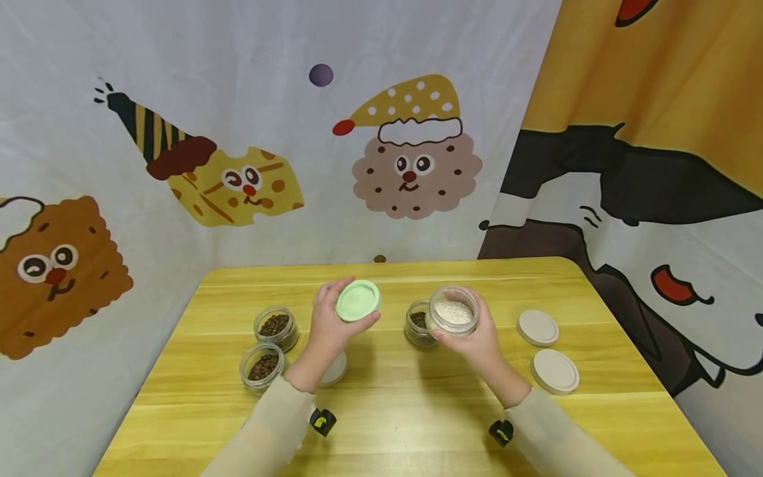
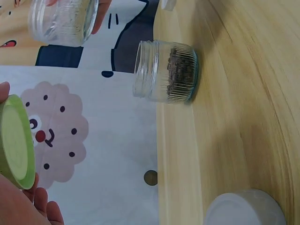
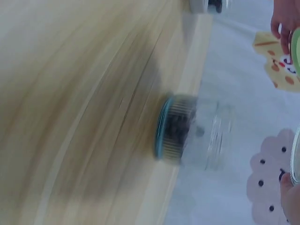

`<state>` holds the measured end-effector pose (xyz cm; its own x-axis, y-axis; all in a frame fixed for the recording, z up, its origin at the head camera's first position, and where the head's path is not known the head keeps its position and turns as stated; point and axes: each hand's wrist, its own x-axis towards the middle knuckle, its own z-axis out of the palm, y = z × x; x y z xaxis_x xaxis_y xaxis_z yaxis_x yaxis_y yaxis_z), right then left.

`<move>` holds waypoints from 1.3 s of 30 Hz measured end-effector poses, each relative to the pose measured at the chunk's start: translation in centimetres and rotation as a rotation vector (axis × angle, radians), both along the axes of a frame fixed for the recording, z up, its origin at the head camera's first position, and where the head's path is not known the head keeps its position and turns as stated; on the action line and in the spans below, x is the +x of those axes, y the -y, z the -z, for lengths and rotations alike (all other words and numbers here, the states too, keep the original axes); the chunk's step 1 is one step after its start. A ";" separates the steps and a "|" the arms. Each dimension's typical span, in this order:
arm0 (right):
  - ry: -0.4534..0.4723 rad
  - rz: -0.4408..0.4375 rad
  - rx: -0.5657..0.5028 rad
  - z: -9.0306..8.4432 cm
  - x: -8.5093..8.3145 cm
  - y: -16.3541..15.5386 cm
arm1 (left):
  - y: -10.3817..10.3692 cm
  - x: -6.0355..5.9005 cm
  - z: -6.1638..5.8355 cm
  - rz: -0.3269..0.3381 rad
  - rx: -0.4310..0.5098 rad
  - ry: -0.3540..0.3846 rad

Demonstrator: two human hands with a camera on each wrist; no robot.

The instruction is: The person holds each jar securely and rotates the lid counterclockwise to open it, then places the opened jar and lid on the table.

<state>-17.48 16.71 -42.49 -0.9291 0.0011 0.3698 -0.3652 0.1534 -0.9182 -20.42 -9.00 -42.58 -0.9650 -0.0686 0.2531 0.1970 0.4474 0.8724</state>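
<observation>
Between the thumb and fingers of my left hand [image 1: 332,319] is a round green lid [image 1: 358,301], gripped by its edge above the table. My right hand [image 1: 481,336] holds a clear glass jar [image 1: 454,311] with white grains inside, its mouth uncovered and tilted toward me. Just left of that jar, a ribbed glass jar [image 2: 161,72] with dark brown pellets stands on the table, also without a lid. In the right wrist view this pellet jar [image 3: 187,131] looks blurred, and only a sliver of the held jar [image 3: 296,154] shows at the edge.
Two open jars of brown pellets, one farther back [image 1: 277,327] and one nearer [image 1: 262,366], stand left of my left forearm. A whitish lid [image 1: 335,370] lies partly behind that wrist. Two more white lids [image 1: 538,328] rest at right. A printed curtain [image 1: 262,86] hangs behind the table [image 1: 381,424].
</observation>
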 end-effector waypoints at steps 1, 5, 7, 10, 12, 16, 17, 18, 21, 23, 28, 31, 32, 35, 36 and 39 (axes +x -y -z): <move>0.008 0.010 -0.005 0.1 -0.1 -0.3 | 0.0 0.0 0.0 0.000 -0.003 0.001; 0.038 0.051 -0.022 0.7 -0.5 -1.6 | -0.1 0.0 -0.1 0.002 -0.013 -0.001; 0.059 0.071 -0.026 1.4 -0.8 -2.4 | -0.1 0.0 -0.1 0.004 -0.018 0.000; 0.100 0.121 0.007 2.7 -1.3 -3.5 | -0.2 0.0 -0.1 0.007 -0.027 0.004; 0.124 0.154 0.041 3.6 -1.7 -4.1 | -0.2 0.0 -0.1 0.009 -0.034 0.004; 0.145 0.201 0.099 4.8 -2.2 -5.1 | -0.3 0.1 -0.1 0.017 -0.041 0.002; 0.144 0.208 0.109 4.9 -2.3 -5.3 | -0.3 0.1 -0.1 0.019 -0.043 0.003; 0.146 0.215 0.118 5.1 -2.4 -5.4 | -0.3 0.1 -0.1 0.020 -0.044 0.004; 0.167 0.237 0.156 5.6 -2.7 -5.7 | -0.3 0.1 -0.2 0.021 -0.046 0.007; 0.194 0.259 0.192 6.0 -2.9 -5.9 | -0.3 0.1 -0.2 0.024 -0.044 0.009; 0.292 0.300 0.237 6.9 -3.2 -6.1 | -0.4 0.1 -0.1 0.032 -0.036 0.007; 0.313 0.309 0.222 7.5 -3.4 -6.2 | -0.4 0.1 -0.1 0.035 -0.037 0.004; 0.315 0.313 0.221 7.6 -3.5 -6.3 | -0.4 0.2 0.0 0.036 -0.038 0.004; 0.330 0.322 0.241 7.9 -3.6 -6.3 | -0.4 0.2 -0.1 0.035 -0.044 0.001; 0.341 0.321 0.246 7.9 -3.6 -6.3 | -0.4 0.2 -0.1 0.035 -0.045 0.000; 0.377 0.313 0.251 7.9 -3.7 -6.2 | -0.3 0.2 -0.1 0.032 -0.050 -0.001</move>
<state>-21.21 22.94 -50.43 -0.9668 0.2528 0.0360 0.0798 0.4333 -0.8977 -20.24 -8.66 -42.44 -0.9664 -0.0251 0.2560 0.2123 0.4837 0.8491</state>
